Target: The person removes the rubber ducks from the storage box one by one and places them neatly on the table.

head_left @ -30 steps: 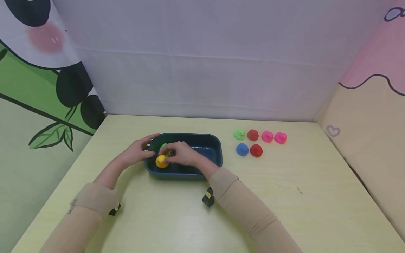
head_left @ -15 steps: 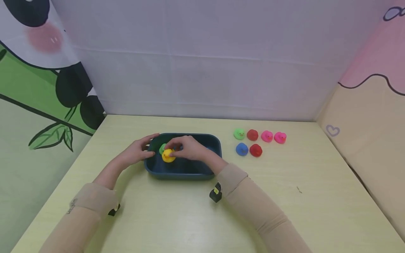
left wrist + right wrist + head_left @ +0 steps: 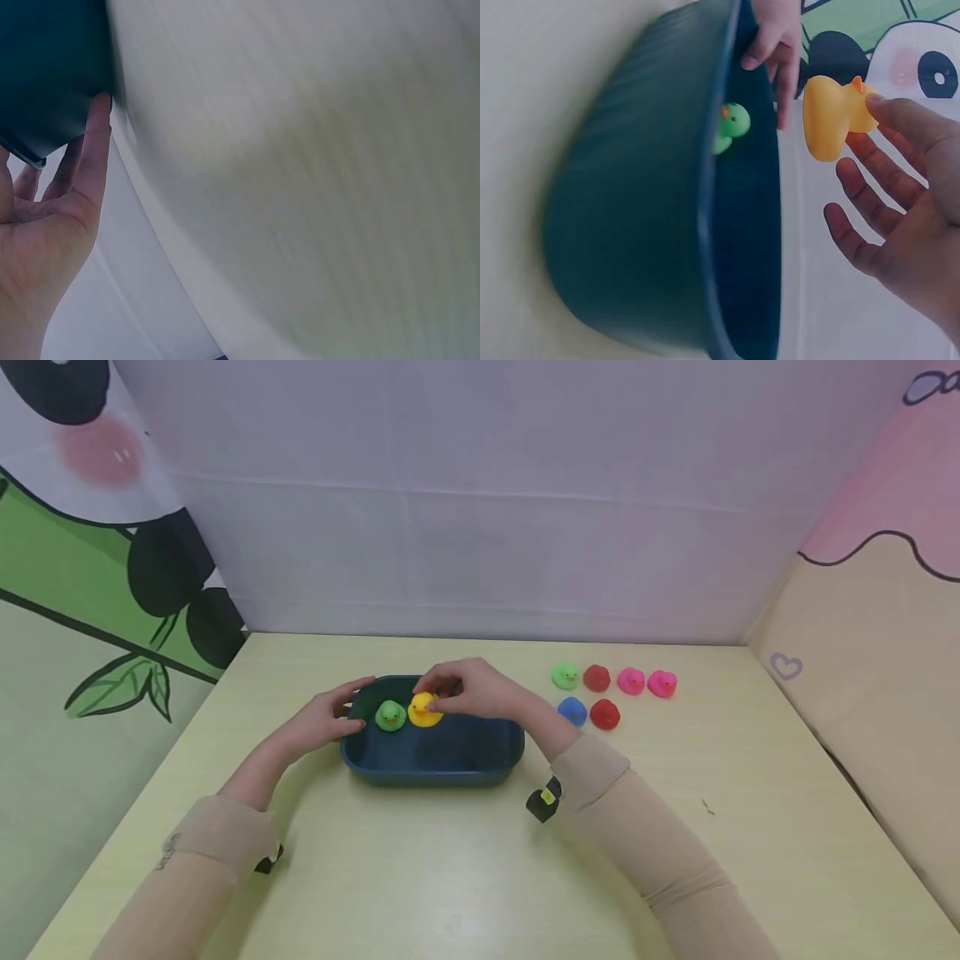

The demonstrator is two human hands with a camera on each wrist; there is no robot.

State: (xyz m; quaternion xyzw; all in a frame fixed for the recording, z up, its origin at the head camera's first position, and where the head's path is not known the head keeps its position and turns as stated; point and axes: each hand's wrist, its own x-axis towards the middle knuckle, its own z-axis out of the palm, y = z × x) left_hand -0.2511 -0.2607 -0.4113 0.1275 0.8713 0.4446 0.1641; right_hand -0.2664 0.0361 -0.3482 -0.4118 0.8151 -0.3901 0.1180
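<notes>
A yellow rubber duck is pinched between the thumb and fingers of my right hand, lifted above a dark teal plastic tub. In the right wrist view the yellow duck hangs clear of the tub's rim, the other fingers spread beneath it. Inside the tub's left part sits a green rubber duck. My left hand holds the tub's left end, thumb over the rim. The left wrist view shows fingers of my left hand against the tub's outer wall.
Right of the tub, small rubber ducks stand in two rows: a green one, a red one and two pink ones behind, a blue one and another red one in front. A fabric backdrop borders the table.
My right hand has lifted the yellow duck from the tub's left side, up and to the right. The green duck in the tub is now uncovered. My left hand has stayed put.
</notes>
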